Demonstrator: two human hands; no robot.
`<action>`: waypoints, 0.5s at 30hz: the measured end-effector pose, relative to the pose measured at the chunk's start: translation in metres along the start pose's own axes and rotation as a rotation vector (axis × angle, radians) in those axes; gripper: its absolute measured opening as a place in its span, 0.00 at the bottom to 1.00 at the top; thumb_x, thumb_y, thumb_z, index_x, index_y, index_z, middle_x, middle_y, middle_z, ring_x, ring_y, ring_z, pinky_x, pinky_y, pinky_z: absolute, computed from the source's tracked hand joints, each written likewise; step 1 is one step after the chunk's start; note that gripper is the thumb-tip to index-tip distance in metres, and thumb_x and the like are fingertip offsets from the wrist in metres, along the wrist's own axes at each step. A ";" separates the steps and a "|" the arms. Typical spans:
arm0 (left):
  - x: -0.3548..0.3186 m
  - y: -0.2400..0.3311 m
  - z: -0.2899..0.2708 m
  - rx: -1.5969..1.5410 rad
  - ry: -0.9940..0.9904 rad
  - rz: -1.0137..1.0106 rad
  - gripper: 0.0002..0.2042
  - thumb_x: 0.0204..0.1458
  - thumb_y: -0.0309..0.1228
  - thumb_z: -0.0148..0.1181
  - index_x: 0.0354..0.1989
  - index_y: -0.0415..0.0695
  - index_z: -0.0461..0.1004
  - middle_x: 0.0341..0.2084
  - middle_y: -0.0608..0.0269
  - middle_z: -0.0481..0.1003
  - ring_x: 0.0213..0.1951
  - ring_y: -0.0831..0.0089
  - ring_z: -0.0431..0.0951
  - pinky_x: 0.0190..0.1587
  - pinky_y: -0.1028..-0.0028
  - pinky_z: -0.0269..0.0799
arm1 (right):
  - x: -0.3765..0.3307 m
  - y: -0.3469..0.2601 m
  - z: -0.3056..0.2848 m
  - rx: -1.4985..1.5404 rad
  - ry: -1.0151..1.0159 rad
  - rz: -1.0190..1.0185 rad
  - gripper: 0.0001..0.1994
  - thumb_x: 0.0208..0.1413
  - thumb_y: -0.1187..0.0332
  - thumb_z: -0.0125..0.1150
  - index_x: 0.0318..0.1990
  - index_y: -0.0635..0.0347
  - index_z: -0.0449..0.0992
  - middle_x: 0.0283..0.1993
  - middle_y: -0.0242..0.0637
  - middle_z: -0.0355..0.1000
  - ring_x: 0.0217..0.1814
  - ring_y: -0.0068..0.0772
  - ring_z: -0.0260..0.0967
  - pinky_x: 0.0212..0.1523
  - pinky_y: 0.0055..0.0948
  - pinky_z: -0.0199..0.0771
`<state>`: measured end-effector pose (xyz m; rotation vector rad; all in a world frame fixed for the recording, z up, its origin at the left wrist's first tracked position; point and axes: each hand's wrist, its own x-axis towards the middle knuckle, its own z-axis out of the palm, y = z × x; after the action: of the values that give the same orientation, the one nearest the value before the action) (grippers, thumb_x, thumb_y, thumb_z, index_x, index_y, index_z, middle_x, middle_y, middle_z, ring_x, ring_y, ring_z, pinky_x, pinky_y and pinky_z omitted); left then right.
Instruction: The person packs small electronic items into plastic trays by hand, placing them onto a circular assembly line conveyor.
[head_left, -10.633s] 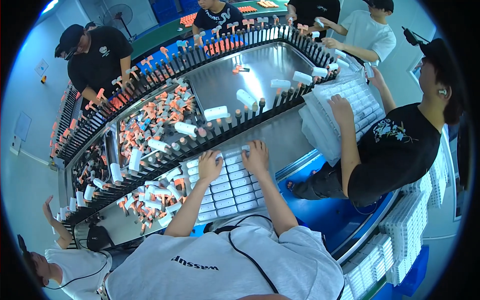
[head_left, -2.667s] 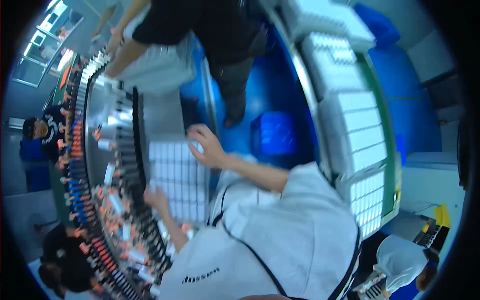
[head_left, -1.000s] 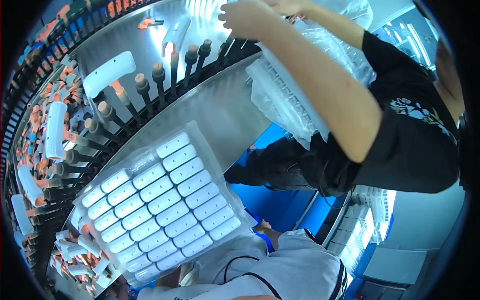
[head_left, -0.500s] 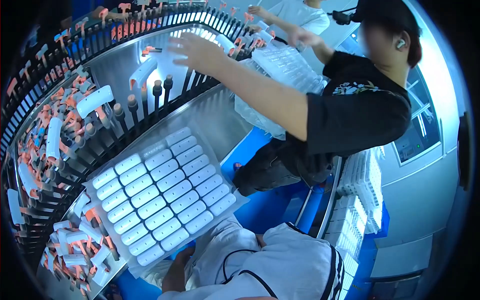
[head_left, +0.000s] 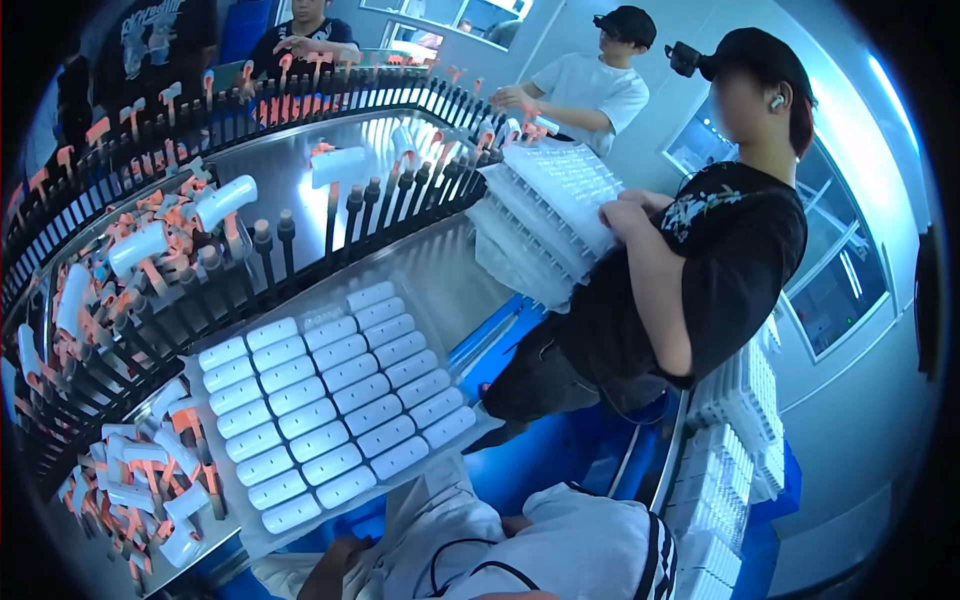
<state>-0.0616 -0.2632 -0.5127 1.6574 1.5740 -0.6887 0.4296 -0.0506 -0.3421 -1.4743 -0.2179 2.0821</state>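
My left hand (head_left: 345,553) is low at the near edge of a clear plastic tray (head_left: 240,535), its fingers hidden. Just a small patch of skin of my right hand or forearm (head_left: 515,524) shows beside my white shirt; its fingers are hidden. On a metal table, the tray carries rows of white, rounded oblong covers (head_left: 330,465), with one slot at the far edge without a cover. Left of it lies a pile of white curved covers (head_left: 130,495) mixed with orange clips on dark stems.
A conveyor of black upright posts (head_left: 265,245) curves round the table, some bearing white covers. A co-worker in black (head_left: 735,260) stands at right beside stacked clear trays (head_left: 545,220). Other people work at the far side. More white tray stacks (head_left: 715,470) stand at right.
The co-worker's arm has drawn back from over the conveyor to the stacked trays. The view has tilted up, showing more of the far side. Covers on the conveyor posts have shifted.
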 end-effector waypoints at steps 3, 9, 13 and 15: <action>0.084 0.009 0.049 -0.038 -0.011 0.097 0.28 0.60 0.54 0.56 0.55 0.43 0.83 0.52 0.48 0.83 0.53 0.55 0.84 0.55 0.61 0.78 | 0.035 0.101 -0.035 -0.114 0.172 -0.045 0.18 0.69 0.58 0.56 0.59 0.58 0.77 0.65 0.39 0.73 0.66 0.38 0.70 0.65 0.40 0.73; 0.122 -0.013 0.050 -0.194 -0.279 0.110 0.30 0.57 0.56 0.56 0.60 0.48 0.81 0.64 0.50 0.75 0.65 0.53 0.76 0.64 0.58 0.73 | 0.058 0.251 -0.097 -0.331 0.301 -0.045 0.18 0.69 0.57 0.56 0.59 0.55 0.79 0.66 0.37 0.74 0.65 0.36 0.71 0.63 0.41 0.75; 0.095 0.007 0.025 -0.076 -0.144 0.062 0.29 0.56 0.54 0.57 0.57 0.45 0.82 0.63 0.48 0.76 0.63 0.52 0.78 0.61 0.58 0.75 | 0.041 0.225 -0.092 -0.211 0.433 -0.219 0.17 0.66 0.67 0.47 0.54 0.57 0.81 0.52 0.43 0.80 0.52 0.40 0.77 0.54 0.42 0.79; 0.085 0.010 0.019 -0.060 -0.161 0.113 0.30 0.56 0.55 0.57 0.56 0.44 0.82 0.62 0.47 0.76 0.62 0.51 0.78 0.60 0.58 0.76 | 0.017 0.178 -0.076 -0.394 0.399 -0.487 0.17 0.61 0.74 0.47 0.51 0.59 0.82 0.47 0.42 0.81 0.44 0.39 0.78 0.46 0.38 0.82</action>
<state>-0.0405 -0.2276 -0.5895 1.5923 1.3646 -0.6916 0.4309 -0.2022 -0.4631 -1.8068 -0.7760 1.3774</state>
